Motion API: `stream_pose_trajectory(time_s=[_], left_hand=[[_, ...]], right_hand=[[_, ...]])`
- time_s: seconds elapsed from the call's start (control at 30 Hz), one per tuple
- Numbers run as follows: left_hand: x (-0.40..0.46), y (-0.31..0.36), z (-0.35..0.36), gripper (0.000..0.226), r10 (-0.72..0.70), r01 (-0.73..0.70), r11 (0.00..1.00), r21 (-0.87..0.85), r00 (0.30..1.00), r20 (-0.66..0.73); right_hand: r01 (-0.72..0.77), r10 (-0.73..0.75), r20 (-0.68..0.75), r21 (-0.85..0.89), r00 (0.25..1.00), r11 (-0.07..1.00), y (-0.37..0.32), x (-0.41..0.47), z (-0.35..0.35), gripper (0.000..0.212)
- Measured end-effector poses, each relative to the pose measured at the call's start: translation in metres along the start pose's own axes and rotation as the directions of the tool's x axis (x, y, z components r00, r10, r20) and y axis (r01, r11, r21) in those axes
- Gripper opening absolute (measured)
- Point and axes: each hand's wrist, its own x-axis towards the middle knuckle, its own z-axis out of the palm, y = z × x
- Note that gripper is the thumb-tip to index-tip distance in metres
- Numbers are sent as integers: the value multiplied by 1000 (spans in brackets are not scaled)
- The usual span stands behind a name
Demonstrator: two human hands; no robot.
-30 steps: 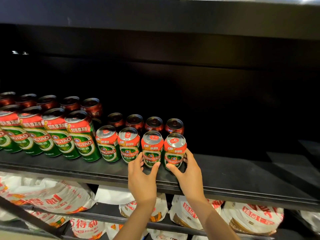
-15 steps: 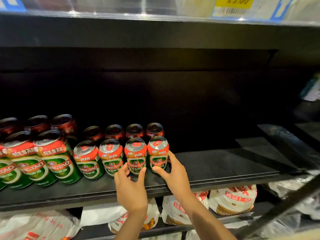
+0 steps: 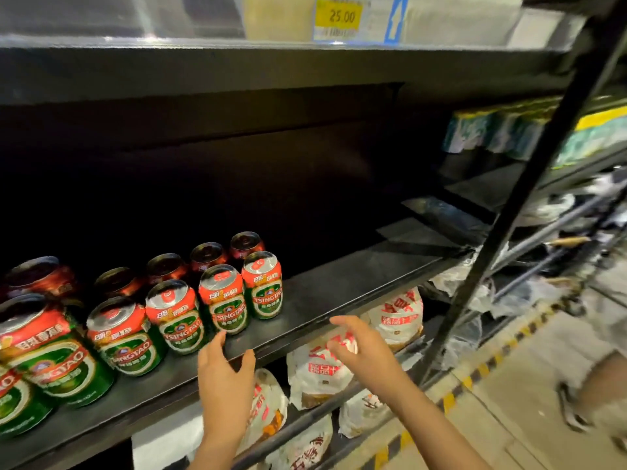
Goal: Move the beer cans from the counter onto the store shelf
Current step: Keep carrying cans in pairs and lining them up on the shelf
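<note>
Moved: both hands have been taken off the two last cans and pulled back toward the bottom of the frame; the view has been turned to the right.
Beer cans [image 3: 230, 303]: two rows are stood upright on the store shelf [image 3: 356, 283], at the lower left and middle of the frame. The front row is ended by a can at [image 3: 263, 288].
Left hand [image 3: 225, 371]: held just below the shelf edge, fingers loose and spread, nothing held. It is the nearer hand to the cans, one fingertip close to a can, perhaps touching it.
Right hand [image 3: 356, 344]: blurred, fingers a little apart, nothing held, seen in front of the white bags [image 3: 397, 317] on the shelf below.
Way to go: no counter is seen, so more cans must be fetched from outside the frame. The bare shelf to the right of the last can is likely where they will be stood, tops up.
Far things: a yellow price tag [image 3: 339, 16] at the top, a black post [image 3: 529, 198] at the right.
</note>
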Motion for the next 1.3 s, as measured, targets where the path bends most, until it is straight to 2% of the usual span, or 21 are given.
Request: stream_pose_trajectory(time_s=[0.1,0.17,0.23,0.33,0.47,0.63,0.77,0.83,0.9,1.0,1.07,1.13,1.23,1.3], left_hand=[[-13,9,0,51,98,-141,964,227,977,191],[-28,18,5,45,155,-263,926,271,919,362],[-49,28,16,39,236,-407,891,202,794,560],[-83,43,32,33,314,-544,837,62,569,760],[-147,69,54,36,345,-652,755,-68,307,887],[-243,91,71,41,430,-793,566,-226,49,902],[-358,99,80,43,448,-809,441,-389,-177,876],[-427,99,77,41,449,-770,391,-504,-318,835],[-499,95,73,41,443,-701,365,-613,-448,776],[-603,89,57,44,393,-599,354,-718,-602,695],[-665,83,45,45,353,-544,335,-770,-685,637],[-716,78,32,45,310,-505,314,-804,-746,589],[-770,74,20,46,228,-443,349,-826,-814,533],[-798,76,22,46,189,-427,358,-830,-838,512]], right_hand=[[-110,108,-82,-29,991,993,17,-51,-20,33],[-202,193,-134,-58,972,978,27,-88,-30,34],[-289,269,-196,-83,943,954,36,-132,-40,37],[-406,374,-262,-79,890,910,46,-195,-48,36],[-534,474,-378,-68,796,843,54,-291,-56,37],[-663,557,-541,1,629,749,60,-412,-61,36],[-758,642,-632,127,435,639,54,-539,-54,36],[-805,682,-666,206,301,556,46,-612,-46,35],[-826,723,-677,326,135,460,38,-685,-37,31],[-813,757,-644,497,-110,305,26,-779,-18,32],[-789,744,-628,567,-228,237,17,-828,-4,36],[-762,730,-611,617,-306,196,9,-866,8,35],[-692,730,-569,698,-379,185,4,-906,15,33],[-662,733,-551,726,-398,186,8,-923,9,33]])
